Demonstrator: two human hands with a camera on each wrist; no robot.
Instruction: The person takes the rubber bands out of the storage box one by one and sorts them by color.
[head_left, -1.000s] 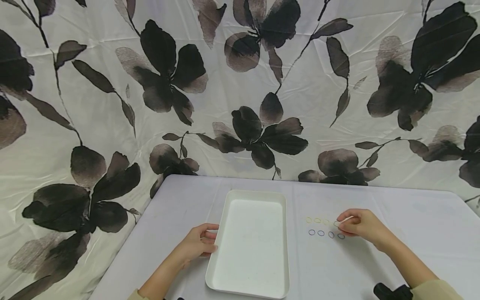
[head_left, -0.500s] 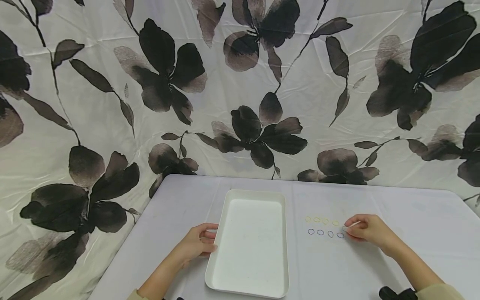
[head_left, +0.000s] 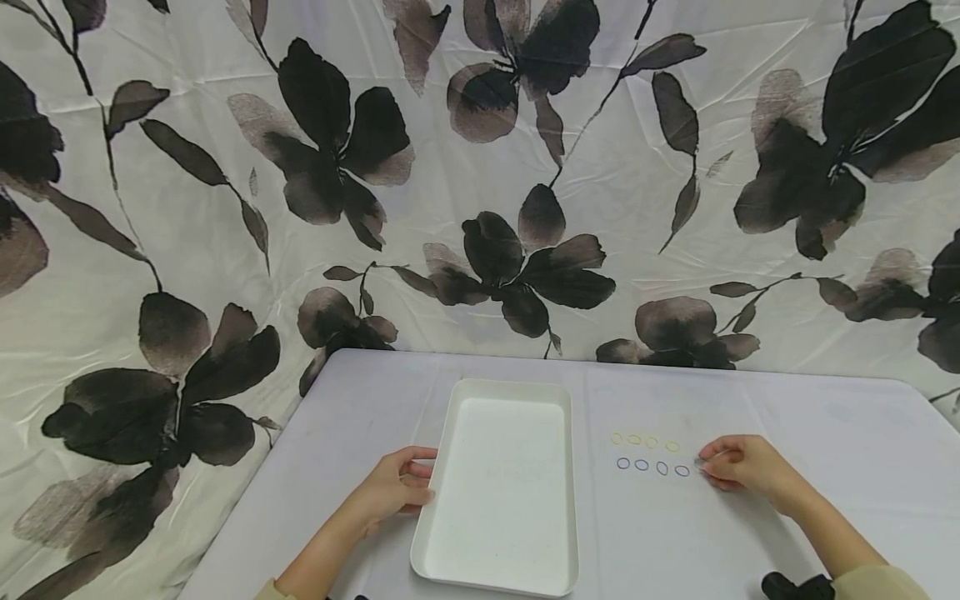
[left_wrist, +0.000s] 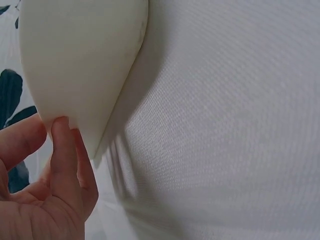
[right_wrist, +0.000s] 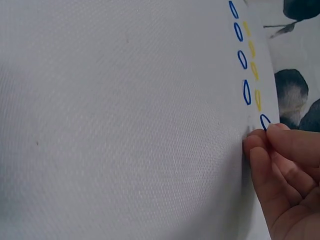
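Note:
My right hand [head_left: 750, 467] pinches a thin blue ring [right_wrist: 265, 121] between thumb and fingertips, low over the cloth. It is just right of a row of several blue rings [head_left: 662, 468] lying flat. Behind that row runs another of several yellow rings [head_left: 652, 443]. In the right wrist view both rows, blue rings [right_wrist: 242, 59] and yellow rings [right_wrist: 254, 71], lead up to the held ring. My left hand [head_left: 393, 487] holds the left edge of a shallow white tray [head_left: 495, 575]; the left wrist view has its fingertips against the tray wall [left_wrist: 85, 65].
A white cloth [head_left: 637, 542] covers the table, whose far edge meets a hanging sheet with dark flowers [head_left: 517, 275]. A black object [head_left: 795, 586] sits at the right wrist by the sleeve.
My right hand has moved right and slightly nearer with the ring, from the end of the yellow row to beside the blue row. My left hand and the tray stay put.

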